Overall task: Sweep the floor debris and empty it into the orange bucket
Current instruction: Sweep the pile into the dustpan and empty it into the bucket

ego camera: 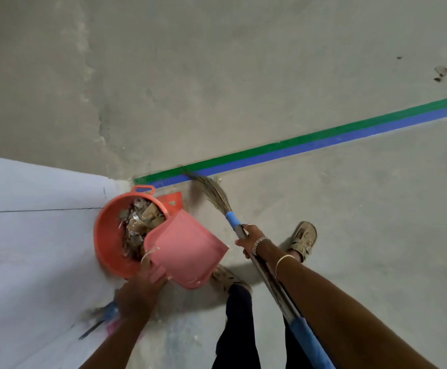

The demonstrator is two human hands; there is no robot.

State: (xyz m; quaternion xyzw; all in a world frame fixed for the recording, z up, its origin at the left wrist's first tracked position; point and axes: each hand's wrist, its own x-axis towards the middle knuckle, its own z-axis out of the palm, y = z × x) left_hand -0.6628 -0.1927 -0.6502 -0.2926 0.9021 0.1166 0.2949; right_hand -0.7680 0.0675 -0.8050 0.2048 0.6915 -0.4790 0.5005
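Concrete floor (243, 62) bears green-and-blue stripe (296, 145) ending near orange bucket (102, 235).

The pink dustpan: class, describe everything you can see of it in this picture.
The pink dustpan looks like plastic: a broad flat scoop with raised edges and rounded corners by the handle. It is held up, tilted, flat face toward the camera, one edge overlapping the near rim of the orange bucket beside the debris inside. The left hand grips its handle. A few pale strands cling to it. Whether it touches the bucket cannot be told.
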